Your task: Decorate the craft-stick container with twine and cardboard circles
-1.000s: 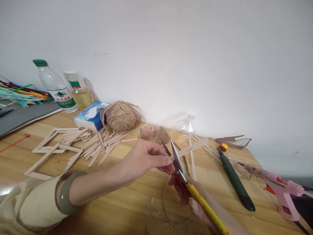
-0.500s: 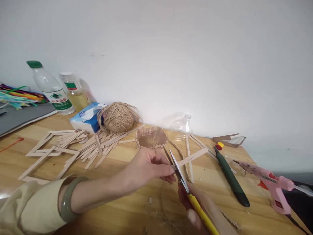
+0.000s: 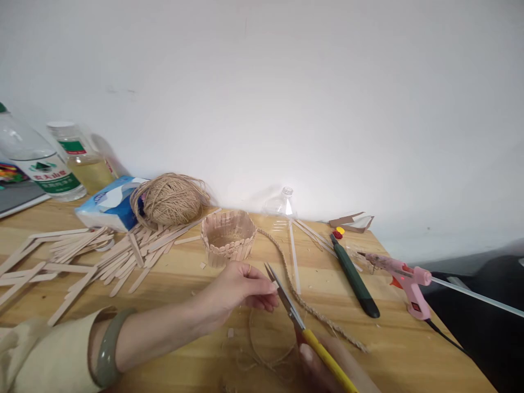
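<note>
My left hand (image 3: 245, 289) is closed in a pinch, with a short piece of craft stick (image 3: 275, 285) showing at its fingertips. My right hand (image 3: 327, 357), partly hidden at the lower edge, grips scissors (image 3: 293, 314) with yellow handles. Their blades point up and left, nearly closed, right beside the stick piece. Behind my left hand stands a small round basket (image 3: 229, 254) made of short stick pieces. A braided twine cord (image 3: 286, 262) runs from its rim to the right. Under the hands lies a loose thin strand of twine (image 3: 262, 357).
Left of the basket are a heap of craft sticks (image 3: 135, 256), a twine ball (image 3: 174, 199), a tissue pack (image 3: 110, 207) and two bottles. At right lie a green-handled cutter (image 3: 356, 281) and a pink glue gun (image 3: 405, 281). A clear bottle top (image 3: 282, 204) rests against the wall.
The long length of craft stick that stuck out past the scissors is gone from between the blades; a short piece stays in my left hand. The blades have closed further. The view has shifted right.
</note>
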The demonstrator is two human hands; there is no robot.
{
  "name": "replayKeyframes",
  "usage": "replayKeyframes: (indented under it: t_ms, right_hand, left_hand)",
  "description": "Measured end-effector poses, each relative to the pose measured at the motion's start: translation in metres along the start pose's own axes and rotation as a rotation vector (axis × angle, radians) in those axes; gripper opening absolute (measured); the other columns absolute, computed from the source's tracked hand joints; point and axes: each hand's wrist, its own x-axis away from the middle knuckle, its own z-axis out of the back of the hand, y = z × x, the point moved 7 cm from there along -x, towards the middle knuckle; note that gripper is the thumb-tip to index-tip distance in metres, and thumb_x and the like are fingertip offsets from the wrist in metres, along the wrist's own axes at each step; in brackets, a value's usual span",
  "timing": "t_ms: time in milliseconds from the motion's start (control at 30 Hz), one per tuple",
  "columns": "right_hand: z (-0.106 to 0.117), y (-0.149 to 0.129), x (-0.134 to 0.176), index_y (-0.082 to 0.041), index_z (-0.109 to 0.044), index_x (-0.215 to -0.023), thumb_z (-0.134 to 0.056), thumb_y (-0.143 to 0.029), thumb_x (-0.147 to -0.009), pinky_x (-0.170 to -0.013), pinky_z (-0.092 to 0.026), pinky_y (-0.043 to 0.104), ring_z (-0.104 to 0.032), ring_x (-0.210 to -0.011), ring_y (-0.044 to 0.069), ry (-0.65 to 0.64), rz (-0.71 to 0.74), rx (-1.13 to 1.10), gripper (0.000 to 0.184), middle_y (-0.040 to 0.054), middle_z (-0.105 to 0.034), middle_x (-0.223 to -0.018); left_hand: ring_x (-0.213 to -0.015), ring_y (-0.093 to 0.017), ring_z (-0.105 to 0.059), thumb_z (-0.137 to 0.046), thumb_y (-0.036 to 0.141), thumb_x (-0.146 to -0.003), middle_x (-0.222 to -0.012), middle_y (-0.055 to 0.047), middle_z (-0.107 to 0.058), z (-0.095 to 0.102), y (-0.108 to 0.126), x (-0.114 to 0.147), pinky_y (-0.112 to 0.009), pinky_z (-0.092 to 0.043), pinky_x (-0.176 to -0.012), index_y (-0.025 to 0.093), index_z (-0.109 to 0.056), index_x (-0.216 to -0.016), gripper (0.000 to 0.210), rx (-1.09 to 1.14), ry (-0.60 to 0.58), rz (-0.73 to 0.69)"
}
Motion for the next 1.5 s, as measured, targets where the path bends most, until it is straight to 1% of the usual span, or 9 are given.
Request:
replayKeyframes:
  t_ms: [133, 400, 667, 900, 1067, 1233, 1300, 1367, 1500]
  right_hand:
    - [0.002, -0.005, -0.004, -0.022, -0.046, -0.064, -0.059, -0.059, -0.073, -0.041, -0.028, 0.024, -0.035, -0.046, 0.011, 0.030, -0.071, -0.046, 0.041, -0.0052, -0.036, -0.053]
    - [0.003, -0.071, -0.049, -0.020, -0.047, -0.073, -0.066, -0.030, -0.066, -0.059, -0.038, 0.026, -0.046, -0.063, 0.013, 0.184, 0.121, -0.152, 0.022, -0.0032, -0.048, -0.069]
    - [-0.001, -0.072, -0.061, -0.019, -0.047, -0.071, -0.063, -0.022, -0.064, -0.057, -0.037, 0.024, -0.046, -0.060, 0.011, 0.165, 0.124, -0.180, 0.017, -0.0050, -0.050, -0.065]
    - [0.013, -0.044, -0.049, -0.021, -0.046, -0.065, -0.056, -0.044, -0.078, -0.039, -0.024, 0.022, -0.035, -0.034, 0.009, 0.031, 0.036, -0.319, 0.029, -0.0087, -0.039, -0.038]
    - [0.030, -0.029, -0.040, -0.020, -0.048, -0.069, -0.054, -0.059, -0.076, -0.040, -0.024, 0.022, -0.032, -0.040, 0.008, 0.083, 0.159, -0.436, 0.040, -0.0074, -0.038, -0.047]
    - [0.057, -0.026, -0.024, -0.021, -0.053, -0.078, -0.056, -0.052, -0.079, -0.043, -0.027, 0.024, -0.032, -0.047, 0.010, 0.216, 0.349, -0.623, 0.031, -0.0050, -0.039, -0.057]
    - [0.071, -0.028, -0.015, -0.022, -0.054, -0.077, -0.057, -0.050, -0.079, -0.047, -0.032, 0.025, -0.034, -0.051, 0.012, 0.265, 0.411, -0.578, 0.029, -0.0034, -0.041, -0.061]
    - [0.087, -0.033, -0.006, -0.023, -0.055, -0.075, -0.056, -0.050, -0.079, -0.050, -0.036, 0.027, -0.036, -0.054, 0.013, 0.304, 0.471, -0.531, 0.028, -0.0020, -0.042, -0.064]
    - [0.114, -0.041, 0.009, -0.024, -0.054, -0.072, -0.051, -0.052, -0.080, -0.046, -0.037, 0.027, -0.037, -0.052, 0.014, 0.411, 0.569, -0.556, 0.030, -0.0019, -0.041, -0.064]
  left_hand:
    - [-0.062, -0.012, -0.062, -0.069, 0.029, -0.069, -0.066, -0.003, -0.070, -0.002, 0.008, 0.007, -0.024, -0.048, -0.064, 0.011, -0.068, -0.066, 0.018, -0.134, -0.040, -0.023]
    - [-0.071, -0.015, -0.061, -0.060, 0.030, -0.074, -0.069, -0.001, -0.067, 0.002, 0.031, 0.016, -0.028, -0.045, -0.071, 0.014, -0.063, -0.070, 0.017, -0.450, 0.050, -0.151]
    - [-0.065, -0.014, -0.057, -0.048, 0.027, -0.084, -0.067, 0.001, -0.063, 0.005, 0.046, 0.018, -0.023, -0.039, -0.058, 0.016, -0.060, -0.071, 0.020, -0.950, 0.067, -0.296]
    - [-0.076, -0.022, -0.062, -0.036, 0.012, -0.089, -0.079, -0.009, -0.066, -0.017, 0.037, 0.001, -0.032, -0.047, -0.067, 0.012, -0.062, -0.080, 0.027, -1.745, 0.136, -0.529]
    - [-0.076, -0.025, -0.063, -0.041, 0.007, -0.087, -0.079, -0.013, -0.067, -0.024, 0.029, -0.022, -0.032, -0.049, -0.059, 0.011, -0.064, -0.081, 0.023, -1.935, 0.153, -0.488]
    - [-0.085, -0.027, -0.063, -0.042, -0.008, -0.075, -0.095, -0.015, -0.065, -0.066, 0.042, -0.028, -0.033, -0.051, -0.060, 0.007, -0.056, -0.110, 0.040, -2.017, 0.097, -0.585]
    - [-0.082, -0.028, -0.063, -0.045, -0.008, -0.071, -0.090, -0.016, -0.065, -0.093, 0.048, -0.040, -0.035, -0.051, -0.061, 0.005, -0.060, -0.099, 0.034, -1.990, -0.024, -0.591]
    - [-0.075, -0.025, -0.063, -0.049, -0.006, -0.071, -0.081, -0.013, -0.066, -0.119, 0.056, -0.063, -0.034, -0.051, -0.062, 0.008, -0.063, -0.088, 0.026, -1.927, -0.125, -0.601]
    - [-0.089, -0.023, -0.061, -0.045, 0.006, -0.086, -0.094, -0.012, -0.065, -0.156, 0.076, -0.132, -0.036, -0.051, -0.074, 0.011, -0.063, -0.092, 0.020, -1.858, -0.104, -0.628]
